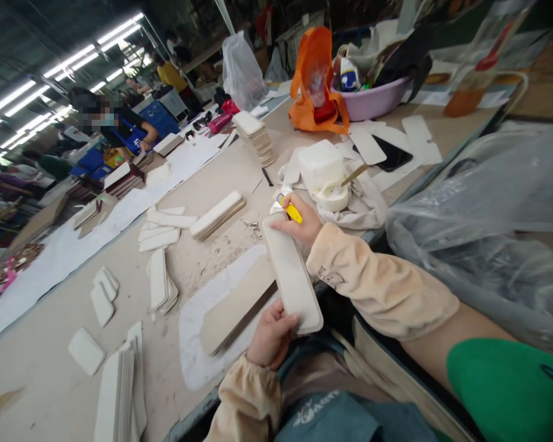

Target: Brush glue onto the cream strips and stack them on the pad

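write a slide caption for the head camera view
Left hand and right hand, the latter also gripping a yellow tool, hold a pale panel near stacked panels.

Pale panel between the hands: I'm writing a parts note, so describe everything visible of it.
The pale panel is long, flat and whitish, with rounded corners and a tan edge; its material is uncertain. It slants over the edge of the table, the left hand gripping its near end, thumb on top, the right hand, holding a yellow tool, touching its far end. It partly hides a stack of boards; contact is unclear.
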`<action>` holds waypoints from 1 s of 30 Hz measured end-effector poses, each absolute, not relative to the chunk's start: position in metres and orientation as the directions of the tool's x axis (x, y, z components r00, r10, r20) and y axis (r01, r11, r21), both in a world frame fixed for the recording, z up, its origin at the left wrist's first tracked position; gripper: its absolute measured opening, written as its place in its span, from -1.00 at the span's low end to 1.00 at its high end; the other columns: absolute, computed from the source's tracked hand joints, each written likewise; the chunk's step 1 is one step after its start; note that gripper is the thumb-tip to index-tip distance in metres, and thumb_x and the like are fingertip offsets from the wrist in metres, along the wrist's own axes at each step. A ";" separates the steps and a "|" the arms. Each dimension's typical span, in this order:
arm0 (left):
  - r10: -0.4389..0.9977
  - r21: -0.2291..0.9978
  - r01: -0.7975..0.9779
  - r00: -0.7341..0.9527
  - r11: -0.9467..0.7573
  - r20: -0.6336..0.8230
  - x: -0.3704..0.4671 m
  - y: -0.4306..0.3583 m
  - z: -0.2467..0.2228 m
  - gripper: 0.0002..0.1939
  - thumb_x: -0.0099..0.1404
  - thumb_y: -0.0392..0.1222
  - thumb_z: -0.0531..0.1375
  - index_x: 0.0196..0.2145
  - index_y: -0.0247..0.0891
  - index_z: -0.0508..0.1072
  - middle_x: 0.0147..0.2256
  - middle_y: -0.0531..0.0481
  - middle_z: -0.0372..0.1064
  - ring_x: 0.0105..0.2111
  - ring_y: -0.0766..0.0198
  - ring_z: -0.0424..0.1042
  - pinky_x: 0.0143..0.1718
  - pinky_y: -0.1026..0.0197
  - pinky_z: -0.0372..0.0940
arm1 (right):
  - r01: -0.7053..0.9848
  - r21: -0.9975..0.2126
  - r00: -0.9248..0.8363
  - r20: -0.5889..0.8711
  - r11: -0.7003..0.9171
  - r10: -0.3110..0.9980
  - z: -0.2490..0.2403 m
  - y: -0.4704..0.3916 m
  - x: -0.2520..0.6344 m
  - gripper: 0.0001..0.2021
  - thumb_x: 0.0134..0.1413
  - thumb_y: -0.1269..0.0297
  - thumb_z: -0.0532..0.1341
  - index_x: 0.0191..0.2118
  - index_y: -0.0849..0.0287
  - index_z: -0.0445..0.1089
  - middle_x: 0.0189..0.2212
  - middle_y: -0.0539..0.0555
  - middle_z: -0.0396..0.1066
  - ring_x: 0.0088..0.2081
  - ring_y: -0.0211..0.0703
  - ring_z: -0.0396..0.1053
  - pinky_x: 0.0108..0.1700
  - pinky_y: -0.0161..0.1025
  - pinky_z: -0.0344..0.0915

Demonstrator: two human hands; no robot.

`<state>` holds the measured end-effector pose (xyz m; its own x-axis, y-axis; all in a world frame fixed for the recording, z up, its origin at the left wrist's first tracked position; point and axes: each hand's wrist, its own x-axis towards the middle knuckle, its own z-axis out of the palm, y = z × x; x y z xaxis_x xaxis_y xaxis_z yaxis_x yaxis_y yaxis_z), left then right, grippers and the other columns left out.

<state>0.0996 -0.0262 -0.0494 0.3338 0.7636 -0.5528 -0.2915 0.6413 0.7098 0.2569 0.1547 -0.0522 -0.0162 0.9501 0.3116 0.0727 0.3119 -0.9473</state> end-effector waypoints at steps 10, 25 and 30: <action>0.808 0.746 -0.316 0.289 0.586 -0.513 0.098 -0.034 -0.051 -0.57 0.03 -0.22 0.38 -0.12 -0.35 0.50 -0.26 -0.14 0.56 -0.34 0.15 0.54 -0.32 0.21 0.39 | 0.137 -0.938 0.006 0.324 0.320 0.946 -0.060 0.154 0.253 -0.64 -0.14 0.14 0.31 -0.28 0.08 0.13 -0.50 -0.11 0.09 -0.44 -0.25 0.08 -0.37 -0.30 0.07; 0.843 0.764 -0.361 0.296 0.535 -0.450 0.095 -0.039 -0.058 -0.54 0.08 -0.20 0.36 -0.04 -0.32 0.48 -0.20 -0.17 0.55 -0.20 0.06 0.52 -0.18 0.13 0.37 | 0.084 -0.955 -0.022 0.284 0.285 0.959 -0.059 0.154 0.253 -0.60 -0.15 0.12 0.34 -0.26 0.05 0.12 -0.48 -0.13 0.13 -0.47 -0.27 0.13 -0.38 -0.30 0.11; 0.849 0.766 -0.369 0.281 0.527 -0.448 0.095 -0.040 -0.057 -0.52 0.03 -0.16 0.39 -0.06 -0.30 0.49 -0.23 -0.18 0.55 -0.21 0.02 0.52 -0.19 0.10 0.37 | 0.040 -0.952 -0.013 0.303 0.304 0.953 -0.054 0.150 0.252 -0.59 -0.14 0.11 0.35 -0.27 0.06 0.13 -0.48 -0.14 0.12 -0.48 -0.29 0.11 -0.40 -0.31 0.10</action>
<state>0.0954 -0.0403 -0.0575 0.2813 0.8485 -0.4482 -0.3687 0.5268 0.7659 0.2525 0.1499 -0.0536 -0.0130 0.9528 0.3033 0.0396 0.3036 -0.9520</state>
